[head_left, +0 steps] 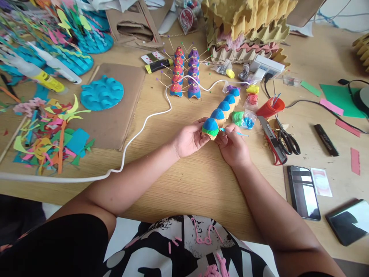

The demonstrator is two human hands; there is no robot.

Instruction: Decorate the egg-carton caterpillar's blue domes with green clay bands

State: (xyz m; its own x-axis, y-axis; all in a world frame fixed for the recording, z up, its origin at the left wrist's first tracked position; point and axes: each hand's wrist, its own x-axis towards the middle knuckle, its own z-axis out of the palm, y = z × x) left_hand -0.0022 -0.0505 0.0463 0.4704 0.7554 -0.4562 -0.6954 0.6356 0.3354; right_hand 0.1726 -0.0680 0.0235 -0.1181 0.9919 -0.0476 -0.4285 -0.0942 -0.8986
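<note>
An egg-carton strip (pixel 218 114) with blue-topped bumps points away from me at a slant, its near end off the table in my fingers. Green clay-like material rings the nearest bump. My left hand (pixel 188 138) grips that end from the left, thumb and fingers closed around its side. In my right hand (pixel 234 146) a thin blue stick (pixel 241 134) is pinched, its tip close to the green band. Further back stand two finished-looking egg-carton caterpillars, one red (pixel 177 73) and one purple (pixel 194 73), with pin-like feelers.
Bags of green (pixel 238 117) and blue clay, an orange cup (pixel 270 107), a box cutter (pixel 273 142) and scissors (pixel 285 138) lie to the right. A white cable (pixel 147 118) crosses the table. Paper scraps (pixel 49 138) and cardboard (pixel 115 127) are left; egg trays (pixel 248 23) stack behind.
</note>
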